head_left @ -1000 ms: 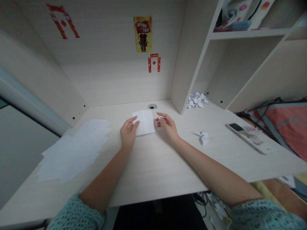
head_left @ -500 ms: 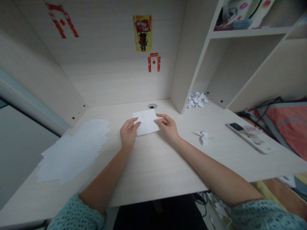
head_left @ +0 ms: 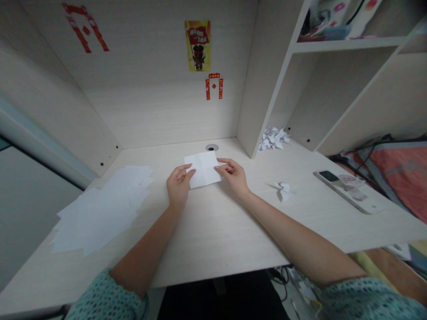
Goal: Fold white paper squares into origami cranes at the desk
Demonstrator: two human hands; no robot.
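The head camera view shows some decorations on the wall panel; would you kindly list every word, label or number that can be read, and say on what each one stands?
Yellow poster on the back panel: characters on its red flag, too blurred to read.
Red paper strips below the poster: characters too small to read.
No other text can be read.

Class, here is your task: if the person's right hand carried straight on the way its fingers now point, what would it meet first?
The square of white paper. The fingers of the right hand point straight at its edge and seem to be touching it, though depth is hard to judge from this view.
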